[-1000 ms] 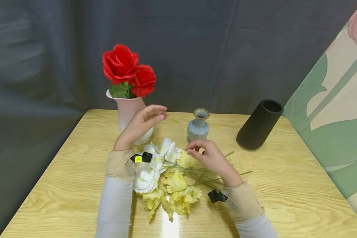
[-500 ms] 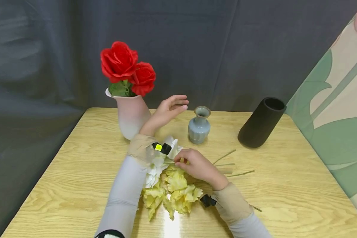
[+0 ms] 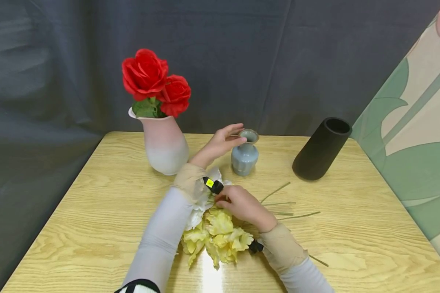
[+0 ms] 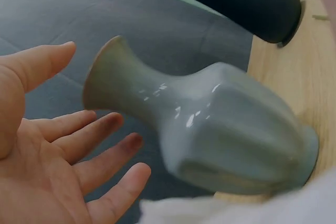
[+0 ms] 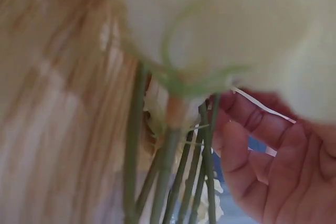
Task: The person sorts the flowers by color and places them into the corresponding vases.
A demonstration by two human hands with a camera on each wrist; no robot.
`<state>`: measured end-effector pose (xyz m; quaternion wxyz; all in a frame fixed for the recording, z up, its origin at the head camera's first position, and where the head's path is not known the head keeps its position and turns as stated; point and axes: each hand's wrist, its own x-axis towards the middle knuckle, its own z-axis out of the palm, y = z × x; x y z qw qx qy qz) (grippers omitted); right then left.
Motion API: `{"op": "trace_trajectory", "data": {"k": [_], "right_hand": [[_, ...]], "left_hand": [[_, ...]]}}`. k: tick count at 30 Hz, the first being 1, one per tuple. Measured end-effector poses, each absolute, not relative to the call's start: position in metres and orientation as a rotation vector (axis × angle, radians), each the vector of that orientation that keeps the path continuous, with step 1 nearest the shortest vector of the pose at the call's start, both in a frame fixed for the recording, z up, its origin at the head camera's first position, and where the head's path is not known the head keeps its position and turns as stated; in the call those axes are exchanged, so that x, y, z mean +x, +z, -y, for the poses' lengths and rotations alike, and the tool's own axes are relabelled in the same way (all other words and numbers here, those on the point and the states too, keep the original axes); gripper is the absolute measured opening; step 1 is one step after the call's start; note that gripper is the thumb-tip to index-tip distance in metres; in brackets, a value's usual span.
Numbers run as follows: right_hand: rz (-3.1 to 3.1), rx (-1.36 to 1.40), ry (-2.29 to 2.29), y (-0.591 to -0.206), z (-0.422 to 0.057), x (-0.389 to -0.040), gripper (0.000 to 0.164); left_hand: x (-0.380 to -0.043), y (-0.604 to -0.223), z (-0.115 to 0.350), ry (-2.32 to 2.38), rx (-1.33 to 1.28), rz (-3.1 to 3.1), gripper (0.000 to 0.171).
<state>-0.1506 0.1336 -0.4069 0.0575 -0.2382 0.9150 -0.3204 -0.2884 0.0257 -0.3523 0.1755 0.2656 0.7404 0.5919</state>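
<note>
My left hand (image 3: pixel 221 142) reaches to the rim of a small blue-grey vase (image 3: pixel 245 158). The left wrist view shows that hand (image 4: pixel 68 140) with fingers spread and a gap before the vase's neck (image 4: pixel 152 90). Lower down, my right hand (image 3: pixel 243 205) is among artificial flowers, fingers curled. In the right wrist view the thumb and fingers of the right hand (image 5: pixel 268 156) close at a green flower stem (image 5: pixel 209 150); the fingertips are partly hidden. Yellow flowers (image 3: pixel 221 238) lie below it, and white flowers (image 3: pixel 196 213) are partly covered by my left wrist.
A pink-and-white vase (image 3: pixel 165 146) with two red roses (image 3: pixel 145 74) stands at the back left. At the back right is a slanted black vase (image 3: pixel 320 150). Stem ends (image 3: pixel 300 215) stick out to the right over the wooden table (image 3: pixel 77 228), with a dark curtain (image 3: pixel 223 61) behind.
My left hand has moved right, from beside the pink-and-white vase to the small vase's rim. The right hand has shifted left and down into the flowers, and the stems have slid slightly right.
</note>
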Motion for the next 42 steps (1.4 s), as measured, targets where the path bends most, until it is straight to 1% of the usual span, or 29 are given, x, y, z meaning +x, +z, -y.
{"op": "trace_trajectory", "data": {"k": [5,12,13,15,19,21,25,31,33,36,39,42], "right_hand": [[-2.784,-0.711,-0.955,-0.409,-0.14,-0.152,0.01],[-2.793,-0.778,-0.897,-0.408,-0.155,-0.152,0.007],[-2.793,-0.783,-0.89,-0.408,-0.157,-0.152,0.006],[-2.787,-0.787,-0.891,-0.406,-0.162,-0.153,0.005],[-2.781,-0.765,-0.879,-0.402,-0.169,-0.153,0.011],[-2.779,-0.755,-0.864,-0.401,-0.172,-0.154,0.013],[-2.78,-0.765,-0.808,-0.398,-0.179,-0.155,0.015],[-2.762,-0.774,-0.786,-0.393,-0.19,-0.154,0.026],[-2.739,-0.795,-0.821,-0.391,-0.194,-0.154,0.027],[-2.714,-0.825,-0.862,-0.389,-0.201,-0.154,0.025],[-2.703,-0.881,-0.885,-0.389,-0.208,-0.156,0.02],[-2.688,-0.877,-0.92,-0.389,-0.214,-0.157,0.016]], "left_hand": [[-0.289,-0.355,-0.035,1.621,0.777,-2.109,0.063],[-0.29,-0.363,-0.043,1.59,0.745,-2.15,0.076],[-0.29,-0.365,-0.044,1.585,0.751,-2.162,0.074],[-0.291,-0.369,-0.044,1.583,0.777,-2.181,0.066],[-0.293,-0.377,-0.044,1.577,0.847,-2.21,0.047],[-0.294,-0.381,-0.044,1.566,0.874,-2.228,0.043],[-0.298,-0.388,-0.045,1.556,0.882,-2.251,0.04],[-0.3,-0.387,-0.044,1.524,0.88,-2.265,0.038],[-0.3,-0.386,-0.044,1.521,0.867,-2.262,0.038],[-0.3,-0.385,-0.044,1.524,0.854,-2.256,0.038],[-0.3,-0.387,-0.044,1.516,0.86,-2.265,0.039],[-0.301,-0.391,-0.043,1.517,0.862,-2.261,0.041]]}}
